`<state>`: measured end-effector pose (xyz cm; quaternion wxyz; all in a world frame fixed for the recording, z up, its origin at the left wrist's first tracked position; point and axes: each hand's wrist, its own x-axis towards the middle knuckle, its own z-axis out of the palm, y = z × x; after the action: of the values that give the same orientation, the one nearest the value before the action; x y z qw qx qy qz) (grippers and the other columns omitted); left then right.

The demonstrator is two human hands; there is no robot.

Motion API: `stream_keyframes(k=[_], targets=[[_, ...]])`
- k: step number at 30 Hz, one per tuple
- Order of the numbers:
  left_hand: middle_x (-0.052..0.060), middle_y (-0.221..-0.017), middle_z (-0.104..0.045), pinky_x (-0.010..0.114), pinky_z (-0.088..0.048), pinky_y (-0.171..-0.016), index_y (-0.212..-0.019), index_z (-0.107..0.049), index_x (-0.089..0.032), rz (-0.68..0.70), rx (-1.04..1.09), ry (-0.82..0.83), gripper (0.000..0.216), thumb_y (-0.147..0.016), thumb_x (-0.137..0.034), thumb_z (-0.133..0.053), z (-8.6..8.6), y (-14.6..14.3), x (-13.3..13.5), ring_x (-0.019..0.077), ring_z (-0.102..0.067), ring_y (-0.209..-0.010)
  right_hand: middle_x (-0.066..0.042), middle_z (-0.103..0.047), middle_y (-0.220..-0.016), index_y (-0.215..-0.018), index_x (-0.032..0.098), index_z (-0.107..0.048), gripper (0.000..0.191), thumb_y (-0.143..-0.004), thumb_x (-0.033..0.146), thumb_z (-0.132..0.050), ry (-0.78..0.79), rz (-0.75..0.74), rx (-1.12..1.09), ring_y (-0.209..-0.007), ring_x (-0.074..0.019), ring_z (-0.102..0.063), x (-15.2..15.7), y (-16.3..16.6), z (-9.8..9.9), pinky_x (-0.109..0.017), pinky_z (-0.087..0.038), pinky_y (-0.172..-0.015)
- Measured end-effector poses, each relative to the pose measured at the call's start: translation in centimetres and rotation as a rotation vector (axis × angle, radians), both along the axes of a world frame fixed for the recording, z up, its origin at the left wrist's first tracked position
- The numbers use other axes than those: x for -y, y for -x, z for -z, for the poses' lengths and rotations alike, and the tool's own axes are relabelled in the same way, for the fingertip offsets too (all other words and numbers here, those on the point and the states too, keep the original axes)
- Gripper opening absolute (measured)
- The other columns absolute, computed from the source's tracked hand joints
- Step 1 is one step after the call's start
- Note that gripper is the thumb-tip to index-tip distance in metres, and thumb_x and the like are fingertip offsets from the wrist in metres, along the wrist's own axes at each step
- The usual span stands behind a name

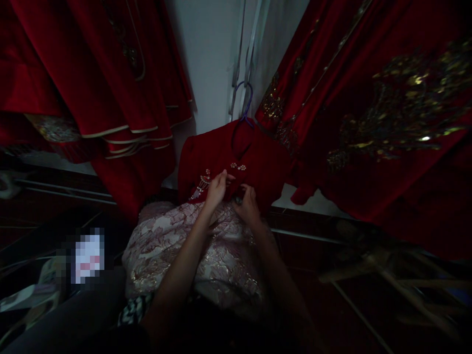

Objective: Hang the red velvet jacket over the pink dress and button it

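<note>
A red garment [265,164] with a round neck opening hangs in front of me on a purple hanger [246,105]. Pearly beads [238,167] sit below its neck, and a beaded fan-shaped ornament with tassels [201,186] is on its left side. My left hand [217,188] lies against the garment's front, its fingers apart. Close by on the right, my right hand [249,202] is curled at the same cloth. A small greenish thing shows by its thumb, too dark to make out. Beneath both forearms spreads a pale pink brocade cloth [158,246] with shiny threads.
Red garments with pale edging [121,98] hang at left, and a red garment with gold sequins [398,113] hangs at right. The hanger hooks on a pale cabinet door's handle [236,73]. A wooden frame [387,275] stands low at right. A blurred-out bright patch [87,258] is at lower left.
</note>
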<state>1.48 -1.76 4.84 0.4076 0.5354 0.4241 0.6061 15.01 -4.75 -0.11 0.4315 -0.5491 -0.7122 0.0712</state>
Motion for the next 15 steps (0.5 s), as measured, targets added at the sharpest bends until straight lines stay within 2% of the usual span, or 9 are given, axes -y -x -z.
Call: stream_keyframes(k=[3,7,11,15], targets=[[0.007,-0.091,-0.067,0.023,-0.05,-0.063,-0.087,-0.059,-0.016,-0.042,0.021,0.021,0.041,-0.091,-0.052,-0.04,1.2,0.6,-0.7,0.0125,-0.062,-0.074,-0.011,-0.049,-0.11,-0.116,0.017,-0.046,0.045,-0.073,0.019,-0.059,-0.051,0.118,-0.037,-0.106,-0.0242,-0.049,-0.2,1.3,1.2,-0.04,-0.045,-0.094],[0.004,-0.09,-0.065,0.02,-0.045,-0.048,-0.105,-0.048,-0.02,-0.1,0.018,0.071,0.031,-0.091,-0.047,-0.044,2.2,1.0,-1.1,0.0091,-0.058,-0.057,-0.013,-0.051,-0.111,-0.116,0.016,-0.049,0.04,-0.076,0.016,-0.055,-0.135,0.253,-0.059,-0.107,-0.0251,-0.048,-1.4,2.4,2.7,-0.042,-0.042,-0.096],[0.004,-0.09,-0.066,0.019,-0.046,-0.052,-0.113,-0.046,-0.019,-0.192,-0.044,0.033,0.033,-0.091,-0.044,-0.047,3.1,1.3,-1.5,0.008,-0.056,-0.056,-0.016,-0.05,-0.116,-0.117,0.013,-0.049,0.037,-0.08,0.016,-0.049,-0.206,0.262,-0.096,-0.113,-0.0246,-0.047,-3.3,2.0,3.4,-0.041,-0.041,-0.098],[0.007,-0.105,-0.067,0.02,-0.046,-0.052,-0.122,-0.045,-0.019,-0.138,-0.034,0.073,0.042,-0.091,-0.048,-0.045,3.8,1.8,-1.9,0.0068,-0.057,-0.055,-0.013,-0.057,-0.111,-0.112,0.017,-0.049,0.031,-0.083,0.021,-0.041,-0.16,0.258,-0.352,-0.103,-0.0204,-0.054,-4.1,-0.3,2.4,-0.037,-0.043,-0.093]])
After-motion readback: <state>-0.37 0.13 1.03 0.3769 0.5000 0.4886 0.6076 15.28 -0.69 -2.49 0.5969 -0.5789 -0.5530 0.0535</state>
